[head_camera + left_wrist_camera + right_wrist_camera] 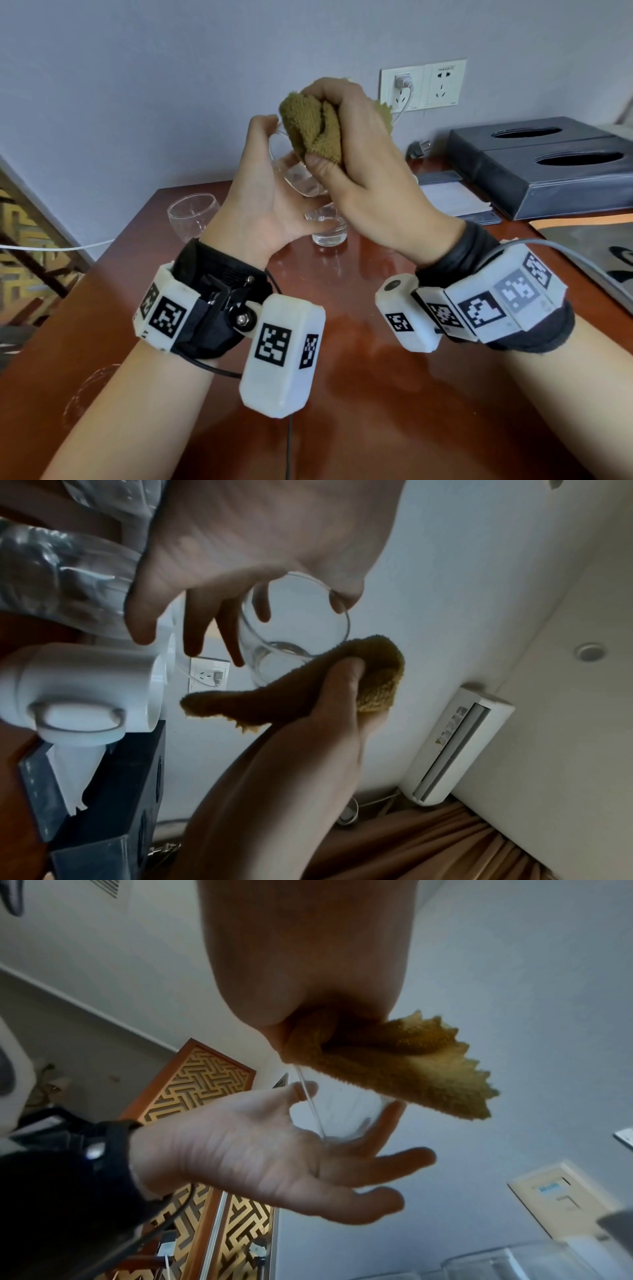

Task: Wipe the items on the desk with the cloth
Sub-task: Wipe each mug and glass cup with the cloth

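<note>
Holding a clear stemless drinking glass (298, 174) aloft above the back of the reddish-brown wooden desk (342, 394), the left hand (260, 202) curls thumb and fingers around its wall. Its long axis tilts, mouth up toward the right hand (356, 164), base down toward the left palm. That right hand bunches an olive-yellow terry cloth (310, 132) tightly, pressed at the glass's rim, just above. Two more clear glasses (193, 217) stand on the desk beneath, near its back edge.

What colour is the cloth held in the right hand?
Olive to mustard yellow-brown; the cloth shows best in the head view, bunched in the right hand.
</note>
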Demonstrator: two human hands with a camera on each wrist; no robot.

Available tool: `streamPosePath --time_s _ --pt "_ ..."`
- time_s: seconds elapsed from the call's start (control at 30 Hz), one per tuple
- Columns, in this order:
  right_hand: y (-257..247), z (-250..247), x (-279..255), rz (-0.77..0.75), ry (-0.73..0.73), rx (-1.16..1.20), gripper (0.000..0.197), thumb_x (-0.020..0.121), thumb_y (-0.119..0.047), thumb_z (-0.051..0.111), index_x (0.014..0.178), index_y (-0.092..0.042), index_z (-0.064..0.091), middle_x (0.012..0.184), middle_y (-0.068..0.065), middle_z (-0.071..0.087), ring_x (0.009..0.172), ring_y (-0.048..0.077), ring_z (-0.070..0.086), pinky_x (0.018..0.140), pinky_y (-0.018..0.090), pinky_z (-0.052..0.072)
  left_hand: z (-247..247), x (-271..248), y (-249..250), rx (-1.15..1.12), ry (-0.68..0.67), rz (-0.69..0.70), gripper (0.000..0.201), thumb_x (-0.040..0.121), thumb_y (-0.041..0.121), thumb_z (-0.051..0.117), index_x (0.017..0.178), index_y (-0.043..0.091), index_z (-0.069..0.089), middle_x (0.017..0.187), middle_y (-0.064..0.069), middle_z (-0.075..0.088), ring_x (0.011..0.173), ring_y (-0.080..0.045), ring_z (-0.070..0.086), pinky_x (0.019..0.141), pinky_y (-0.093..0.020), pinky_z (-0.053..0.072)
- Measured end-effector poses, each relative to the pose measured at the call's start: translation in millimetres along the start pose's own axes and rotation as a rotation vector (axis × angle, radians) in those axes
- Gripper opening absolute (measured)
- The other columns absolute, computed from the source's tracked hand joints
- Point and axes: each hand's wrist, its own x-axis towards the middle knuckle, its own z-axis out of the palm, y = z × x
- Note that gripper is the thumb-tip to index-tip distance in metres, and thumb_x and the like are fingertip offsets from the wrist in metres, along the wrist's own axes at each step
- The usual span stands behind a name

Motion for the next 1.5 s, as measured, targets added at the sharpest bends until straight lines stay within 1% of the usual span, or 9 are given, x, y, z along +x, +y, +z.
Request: streamPosePath --time_s 0.23,0.4,0.5,0.63,0.93,1.2,1.3,1.43,1.5 --pt "14 -6 4 0.262 0.029 0.119 0.039 0.089 -0.008 0.046 0.127 -0.005 0.037 0.106 -0.003 0.048 0.091 0.009 0.049 0.081 0.006 0.035 0 1 -1 0.092 0.157 -0.004 0.044 0.081 0.059 0.049 0.097 0.019 0.053 0.085 -0.009 0.071 0.092 -0.026 0.068 0.091 -0.049 0.047" --pt "32 -13 5 0.577 0.057 0.292 0.02 0.101 -0.021 0.038 0.12 -0.016 0.032 0.082 -0.015 0.047 0.068 -0.013 0.047 0.06 -0.001 0.035 4 1 -4 0.156 0.168 0.029 0.044 0.085 0.059 0.045 0.099 0.019 0.054 0.103 -0.016 0.07 0.099 -0.025 0.067 0.098 -0.058 0.039" --pt "34 -6 2 0.574 0.075 0.344 0.026 0.102 -0.018 0.036 0.126 -0.009 0.029 0.084 -0.012 0.047 0.066 -0.014 0.048 0.06 0.0 0.036 2 1 -4 0.246 0.181 0.064 0.044 0.088 0.06 0.042 0.106 0.022 0.055 0.106 -0.011 0.069 0.108 -0.024 0.063 0.1 -0.055 0.04" --pt "37 -7 3 0.553 0.098 0.344 0.016 0.102 -0.018 0.035 0.116 -0.013 0.028 0.085 -0.011 0.049 0.07 -0.012 0.049 0.063 0.0 0.037 -3 -1 -1 0.369 0.152 0.093 0.057 0.087 0.068 0.04 0.107 0.018 0.058 0.099 -0.002 0.061 0.102 -0.02 0.064 0.077 -0.037 0.048" --pt "35 -1 1 0.318 0.132 0.252 0.017 0.098 -0.012 0.037 0.11 -0.012 0.025 0.098 0.007 0.046 0.081 0.005 0.048 0.072 0.004 0.036 -4 -2 3 0.442 0.161 0.138 0.071 0.075 0.069 0.054 0.113 0.01 0.061 0.093 -0.004 0.069 0.077 -0.02 0.071 0.086 -0.043 0.05" --pt "19 3 -1 0.064 0.033 0.106 0.043 0.086 -0.006 0.046 0.125 0.009 0.035 0.114 0.004 0.038 0.105 0.015 0.042 0.097 0.023 0.035 2 1 -2 0.125 0.152 0.142 0.042 0.083 0.053 0.054 0.094 0.013 0.062 0.097 -0.002 0.063 0.086 -0.019 0.063 0.095 -0.034 0.04" --pt "9 12 -6 -0.047 -0.046 0.03 0.043 0.083 -0.008 0.049 0.122 0.009 0.042 0.114 0.009 0.045 0.106 0.014 0.041 0.098 0.016 0.029 0 2 -1 0.02 -0.004 0.155 0.041 0.09 0.039 0.041 0.068 0.014 0.065 0.078 0.001 0.062 0.081 -0.016 0.061 0.092 -0.03 0.043" --pt "14 11 -2 0.203 0.051 0.178 0.042 0.087 -0.007 0.045 0.127 0.002 0.035 0.116 0.004 0.044 0.11 0.017 0.047 0.099 0.024 0.037 -1 2 1 -0.015 0.135 0.112 0.039 0.082 0.047 0.054 0.091 0.009 0.058 0.087 -0.002 0.06 0.077 -0.021 0.062 0.082 -0.032 0.052" --pt "16 2 1 0.416 0.071 0.242 0.033 0.097 -0.016 0.039 0.126 -0.005 0.03 0.106 -0.002 0.05 0.095 -0.001 0.054 0.083 0.008 0.04 0 0 0 0.016 0.167 0.13 0.038 0.081 0.045 0.054 0.091 0.009 0.056 0.08 -0.002 0.063 0.062 -0.019 0.061 0.061 -0.023 0.05"
